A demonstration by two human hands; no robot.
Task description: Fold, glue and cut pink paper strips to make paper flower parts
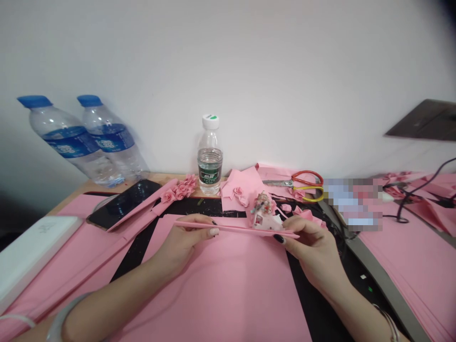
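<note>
A folded strip of pink paper (237, 229) is held level between my two hands. My left hand (194, 232) pinches its left part between thumb and fingers. At the other end, my right hand (306, 237) grips it, with the dark-nailed thumb on the near side. Below the strip lies a large pink paper sheet (221, 285) on a black mat (320, 289). Just behind the strip stands a small whitish object with a speckled, colourful top (262, 211); its kind I cannot make out.
Scissors (299, 184) with red and yellow handles lie on pink scraps at the back. A small water bottle (210, 161) stands near the wall, with two larger bottles (71, 142) leaning at left. A phone (123, 204), paper roses (178, 190) and a white box (39, 251) lie left. Pink sheets (409, 266) are stacked right.
</note>
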